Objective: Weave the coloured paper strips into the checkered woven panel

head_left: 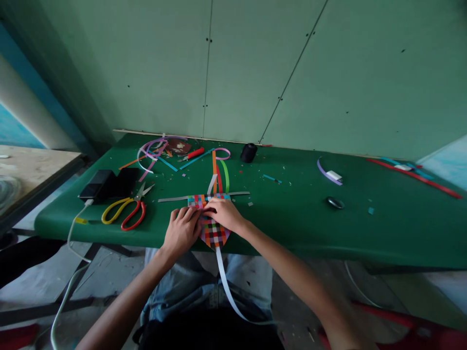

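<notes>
A woven piece of many-coloured strips (215, 234) lies at the near edge of the green table, its lower end pointed. My left hand (182, 226) rests on its left side, fingers bent and together at the weave. From the right, my right hand (223, 213) reaches over it with thumb and forefinger pinched near my left fingertips. What the fingertips grip is too small to make out. Orange, red and green strips (225, 176) stick out at the top, and a grey strip (171, 199) runs sideways. A long white strip (225, 282) hangs from the lower tip over my lap.
On the green table (292, 218), scissors (134, 209) lie open left of the weave, beside a black box (98, 184) with a cable. Farther back are a red-handled cutter (193, 154), loose strips (156, 148) and a black spool (248, 152). A dark oval object (334, 202) sits right.
</notes>
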`<state>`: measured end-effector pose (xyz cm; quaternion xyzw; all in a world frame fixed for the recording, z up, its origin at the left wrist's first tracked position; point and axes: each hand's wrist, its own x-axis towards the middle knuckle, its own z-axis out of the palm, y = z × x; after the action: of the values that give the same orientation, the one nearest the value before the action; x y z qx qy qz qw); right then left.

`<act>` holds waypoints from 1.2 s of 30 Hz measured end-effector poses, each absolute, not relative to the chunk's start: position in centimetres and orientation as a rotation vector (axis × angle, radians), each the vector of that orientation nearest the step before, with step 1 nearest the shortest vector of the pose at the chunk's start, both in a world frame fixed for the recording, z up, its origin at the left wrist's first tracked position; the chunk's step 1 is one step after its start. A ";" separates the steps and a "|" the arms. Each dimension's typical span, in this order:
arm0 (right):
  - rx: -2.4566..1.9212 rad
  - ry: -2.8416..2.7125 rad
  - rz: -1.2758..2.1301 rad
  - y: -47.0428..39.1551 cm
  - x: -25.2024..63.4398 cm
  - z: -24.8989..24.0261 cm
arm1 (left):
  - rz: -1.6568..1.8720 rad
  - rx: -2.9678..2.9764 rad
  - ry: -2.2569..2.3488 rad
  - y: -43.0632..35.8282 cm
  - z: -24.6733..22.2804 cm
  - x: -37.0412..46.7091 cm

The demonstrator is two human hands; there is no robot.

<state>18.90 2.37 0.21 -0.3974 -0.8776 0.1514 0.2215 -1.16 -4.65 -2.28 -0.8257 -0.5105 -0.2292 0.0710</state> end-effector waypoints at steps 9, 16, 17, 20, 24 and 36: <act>-0.955 -2.815 -0.278 1.2 18.3 1.0 | -0.663 -2.516 -1.545 -4.6 -2.0 -1.2; -0.719 -2.942 -0.513 2.5 19.1 0.3 | -0.596 -2.496 -1.568 -4.7 -1.8 -1.0; -0.713 -2.935 -0.481 2.6 19.3 0.1 | -0.585 -2.495 -1.572 -4.8 -1.7 -1.0; -0.721 -2.905 -0.403 2.6 19.5 -0.2 | -0.560 -2.495 -1.575 -4.8 -1.7 -0.8; -0.762 -2.893 -0.466 1.8 19.1 0.0 | -0.547 -2.490 -1.579 -4.9 -1.8 -0.6; -0.911 -2.841 -0.331 -0.6 19.2 -0.4 | -0.561 -2.500 -1.604 -4.9 -2.0 -0.6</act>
<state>19.23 -0.59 -0.37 -0.3028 -0.9441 -0.1100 0.0697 -0.56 -4.90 -1.99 -0.8256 -0.5297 -0.1852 0.0593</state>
